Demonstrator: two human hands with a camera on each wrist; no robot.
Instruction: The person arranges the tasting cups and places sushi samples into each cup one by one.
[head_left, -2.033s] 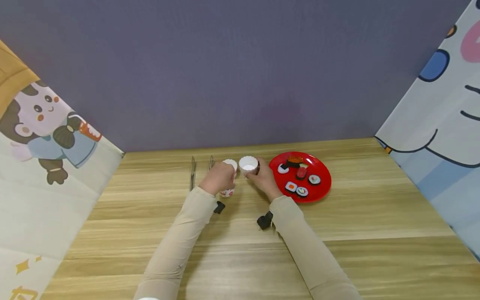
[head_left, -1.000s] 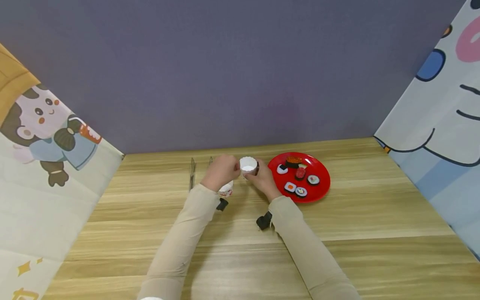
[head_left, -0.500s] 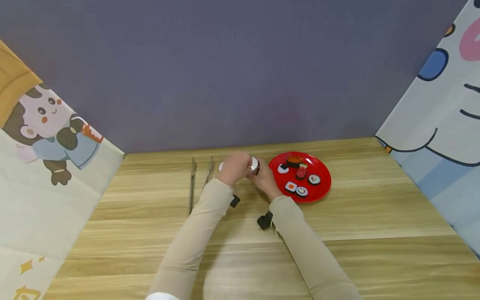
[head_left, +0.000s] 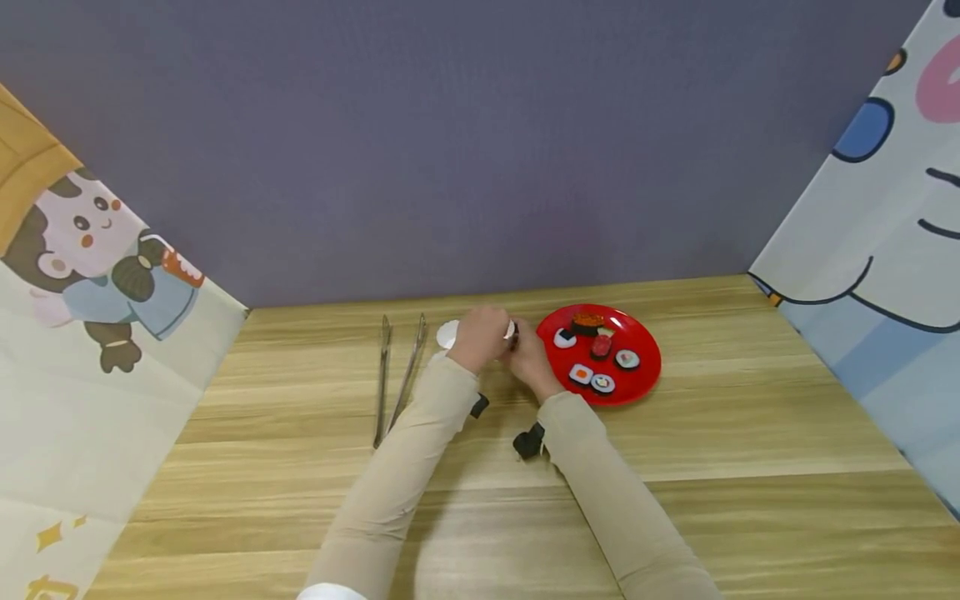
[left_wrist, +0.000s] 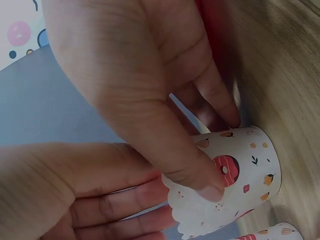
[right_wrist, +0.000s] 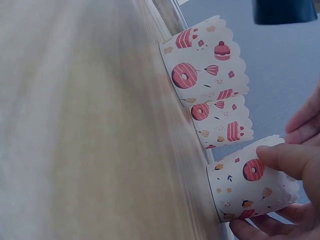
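Note:
In the head view my left hand (head_left: pixel 482 337) is over a white paper baking cup (head_left: pixel 509 330), and my right hand (head_left: pixel 528 360) grips that cup from the right. The patterned cup (left_wrist: pixel 245 177) stands upright with a scalloped rim; my right thumb (left_wrist: pixel 210 192) presses its near side, other fingers behind. From above, my left hand (left_wrist: pixel 120 195) brings its fingers to the mouth of the cup, their tips hidden; I cannot tell whether they pinch anything. Two more such cups, a nearer one (right_wrist: pixel 205 60) and a farther one (right_wrist: pixel 225 122), stand to the left.
Metal tongs (head_left: pixel 382 383) lie to the left, splayed in a V with the tips toward the wall. A red plate (head_left: pixel 641 367) bearing several sushi pieces sits close to the right hand. The grey wall (head_left: pixel 487 167) rises behind the wooden table (head_left: pixel 720 433).
My left hand leaves the cups at the left and moves right to the mouth of the cup in my right hand. The right hand stays nearly still, and more of the tongs shows.

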